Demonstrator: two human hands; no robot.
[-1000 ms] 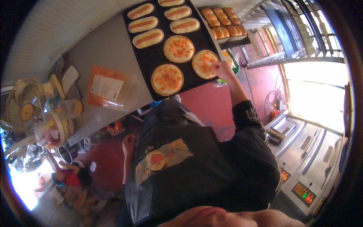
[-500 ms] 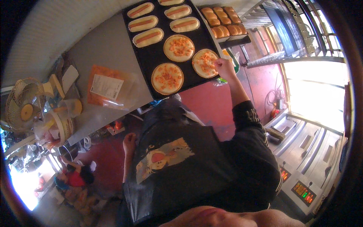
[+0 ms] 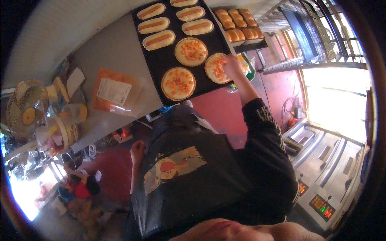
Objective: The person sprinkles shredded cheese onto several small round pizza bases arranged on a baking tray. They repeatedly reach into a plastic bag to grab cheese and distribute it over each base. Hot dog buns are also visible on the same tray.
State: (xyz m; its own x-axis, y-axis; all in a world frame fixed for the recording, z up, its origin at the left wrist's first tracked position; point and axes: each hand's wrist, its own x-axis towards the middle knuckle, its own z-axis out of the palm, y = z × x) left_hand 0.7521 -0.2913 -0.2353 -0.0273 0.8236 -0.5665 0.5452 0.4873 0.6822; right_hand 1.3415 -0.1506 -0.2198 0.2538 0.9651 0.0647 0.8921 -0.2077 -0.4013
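On a black baking tray (image 3: 159, 66), three round doughs in fluted cups carry orange topping bits. My right hand (image 3: 233, 67) is over the right-hand round dough (image 3: 213, 70), its fingertips pinched together at the orange topping bits (image 3: 220, 64). Part of that dough is hidden beneath the hand. The other two are the upper round dough (image 3: 191, 52) and the lower-left round dough (image 3: 178, 84). Oval doughs with sausage strips (image 3: 159, 39) fill the tray's far part. My left hand (image 3: 138, 149) hangs beside the dark apron (image 3: 217, 168), its fingers curled and nothing seen in them.
A clear-and-orange plastic pouch (image 3: 114, 92) lies on the grey table (image 3: 116, 52), left of the tray. Baked loaves (image 3: 237, 24) stand beyond it at right. A fan (image 3: 26, 104) is far left, a metal rack (image 3: 297, 60) and oven (image 3: 325, 160) right. Another person (image 3: 80, 186) is at lower left.
My right hand has shifted slightly left and farther over the right-hand round dough, from its edge toward its middle. My left hand stays by the apron.
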